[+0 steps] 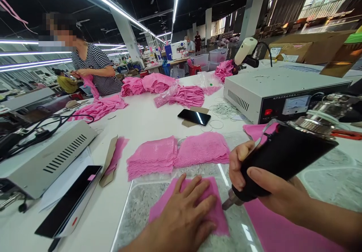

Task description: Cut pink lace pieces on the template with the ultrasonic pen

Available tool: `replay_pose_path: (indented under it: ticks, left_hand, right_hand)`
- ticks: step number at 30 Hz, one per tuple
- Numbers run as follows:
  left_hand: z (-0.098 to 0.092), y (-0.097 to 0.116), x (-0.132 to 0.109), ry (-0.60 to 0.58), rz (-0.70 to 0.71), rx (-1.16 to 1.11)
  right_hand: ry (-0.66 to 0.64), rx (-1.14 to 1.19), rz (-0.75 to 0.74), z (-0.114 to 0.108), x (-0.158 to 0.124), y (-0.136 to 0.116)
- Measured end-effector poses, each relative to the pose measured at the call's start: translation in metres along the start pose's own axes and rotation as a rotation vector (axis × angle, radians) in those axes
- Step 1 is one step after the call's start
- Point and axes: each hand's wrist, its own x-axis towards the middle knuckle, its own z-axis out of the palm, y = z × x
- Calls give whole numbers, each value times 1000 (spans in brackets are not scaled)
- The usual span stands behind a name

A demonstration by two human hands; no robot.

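Note:
My left hand [183, 214] lies flat with fingers spread on a small piece of pink fabric [161, 206], pressing it against a clear-covered, marbled board [135, 210]. In my right hand [271, 188] is a black handheld ultrasonic tool [285, 154], fingers wrapped round its thick barrel. Its narrow metal tip points down and left, at the fabric's right edge; whether it touches, I cannot tell. Just beyond my left hand sit two stacks of lace-edged pink fabric pieces, a left stack [152, 154] and a right stack [202, 149]. More pink fabric [283, 229] lies below my right forearm.
A grey control box [246, 97] with a meter stands at right. Another grey box [53, 157] and a dark tablet-like slab [70, 199] occupy the left. A phone [194, 116] and pink bundles [186, 95] lie farther back. A person in stripes [96, 69] handles pink fabric across the table.

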Motion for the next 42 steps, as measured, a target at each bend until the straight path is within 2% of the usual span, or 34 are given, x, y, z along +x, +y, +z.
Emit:
replay_pose_path:
  ticks: [17, 24, 29, 35, 38, 42]
  left_hand:
    - [2, -1, 0, 41, -9, -17]
    - [0, 1, -3, 93, 29, 78]
    - [-5, -10, -24, 214, 4, 160]
    - [19, -32, -60, 315, -103, 191]
    - [16, -30, -61, 271, -91, 167]
    - [-3, -21, -44, 114, -46, 126]
  right_hand:
    - [-49, -29, 6, 0, -2, 4]
    - [-19, -50, 2, 2, 5, -7]
    - [37, -88, -98, 5, 25, -8]
    - [-6, -87, -90, 7, 40, 10]
    - [-19, -88, -65, 10, 42, 16]
    - [-27, -98, -44, 16, 43, 18]
